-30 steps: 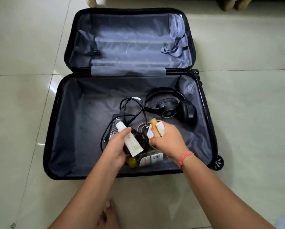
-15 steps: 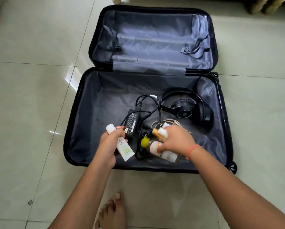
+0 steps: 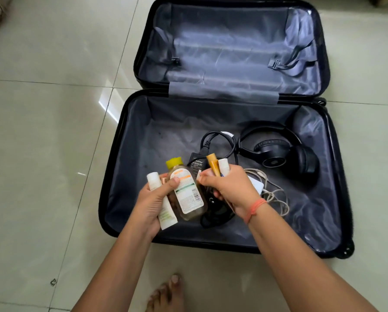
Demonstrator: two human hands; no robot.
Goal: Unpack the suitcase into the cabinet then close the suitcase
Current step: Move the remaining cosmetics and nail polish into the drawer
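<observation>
Half a second on, the clear bottle [image 3: 186,192] with the yellow cap had left the suitcase bottom and sat in the left hand [image 3: 152,206], beside the white tube [image 3: 167,218] that hand already held.

Judging by the load, a drop looked like the main risk: two smooth, rounded containers shared one hand, and the bottle was held mostly by the thumb across its label, so it could slide out on the walk to the cabinet (which was nowhere in view).

The left fingers were curled behind tube and bottle, thumb pressed on the front. The right hand [image 3: 231,190] was closed into a fist around an orange tube [image 3: 212,164] and a small white tube [image 3: 224,165], whose tops stuck out above the knuckles.

Both hands hovered over the near half of the suitcase [image 3: 170,140], which lay open on the tiled floor [image 3: 42,154]. Under and beyond them a black adapter [image 3: 197,164] with its cable, a white charger [image 3: 256,185] with a tangled pale cord, and, farther right, black headphones [image 3: 285,154] were not yet unpacked. The far half, the lid [image 3: 229,48], held only its straps.
</observation>
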